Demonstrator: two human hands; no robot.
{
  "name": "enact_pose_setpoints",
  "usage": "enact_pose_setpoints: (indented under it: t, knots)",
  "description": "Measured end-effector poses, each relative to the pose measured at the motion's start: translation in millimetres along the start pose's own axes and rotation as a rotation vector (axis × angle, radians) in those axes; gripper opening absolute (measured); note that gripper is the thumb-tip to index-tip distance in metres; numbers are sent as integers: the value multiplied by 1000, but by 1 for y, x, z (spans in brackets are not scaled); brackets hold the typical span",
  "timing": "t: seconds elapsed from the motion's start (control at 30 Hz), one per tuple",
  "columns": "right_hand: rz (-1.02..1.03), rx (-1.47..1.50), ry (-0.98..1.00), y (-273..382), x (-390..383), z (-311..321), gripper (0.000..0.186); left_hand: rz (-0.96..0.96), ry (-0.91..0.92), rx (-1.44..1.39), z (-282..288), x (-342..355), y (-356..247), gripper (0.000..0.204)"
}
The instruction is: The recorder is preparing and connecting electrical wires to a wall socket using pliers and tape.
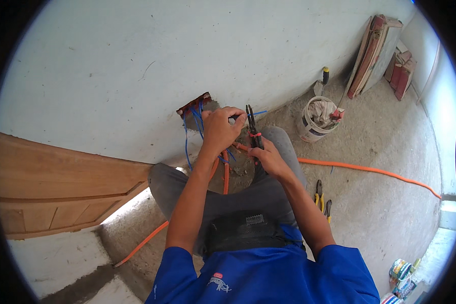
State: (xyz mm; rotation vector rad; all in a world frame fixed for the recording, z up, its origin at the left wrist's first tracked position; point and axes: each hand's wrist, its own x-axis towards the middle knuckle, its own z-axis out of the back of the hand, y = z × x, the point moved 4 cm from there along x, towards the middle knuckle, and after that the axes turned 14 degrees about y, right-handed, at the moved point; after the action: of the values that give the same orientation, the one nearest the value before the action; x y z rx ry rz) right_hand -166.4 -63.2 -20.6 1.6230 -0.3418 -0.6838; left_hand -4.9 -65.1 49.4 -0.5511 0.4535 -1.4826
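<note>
My left hand [221, 127] is closed in a pinch on a blue wire, just in front of a rough cutout [193, 104] low in the wall. A small dark bit shows at its fingertips; I cannot make out what it is. My right hand [269, 156] grips pliers [252, 121] with dark jaws and a red band near the pivot. The jaws point up and cross the blue wire, whose end [260, 112] sticks out to their right. Several more blue wires [187, 144] hang from the cutout. Orange conduit [226, 175] rises below my left hand, between my legs.
Two yellow-handled tools [319, 195] lie on the floor to my right. Orange conduit [359, 167] runs across the concrete. A white bucket [309, 126] holds a crumpled sack, with a trowel [319, 87] behind it. Boards [372, 55] lean at the far right; a wooden door [66, 177] stands left.
</note>
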Motion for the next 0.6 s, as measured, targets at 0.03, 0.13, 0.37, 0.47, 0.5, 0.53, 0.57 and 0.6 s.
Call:
enact_pose_setpoints:
  t: [0.03,0.13,0.37,0.47,0.5,0.53,0.57,0.6]
  knots:
    - [15,10,-5,-2,1,0,24,-19,-19,-5,1,0,-1,19]
    - [25,10,-36,-8,3,0,25,-26,-20,3,1,0,-3,19]
    - [-1,-176,-216,-9,2,2,29,-10,40,28,-3,0,-3,20]
    - [-114,-267,-218,-6,-1,1,31,-137,12,62,-10,0,-2,21]
    - [-112,-263,-223,-6,-1,0,31,-138,52,69,-13,1,0,22]
    - [-114,-278,-252,-6,-2,2,30,-142,93,75,-15,2,-3,23]
    - [-116,-293,-280,-6,-3,3,30,-149,98,78,-14,3,-6,23]
    - [-114,-288,-286,-7,-4,4,30,-148,167,134,-14,3,-8,28]
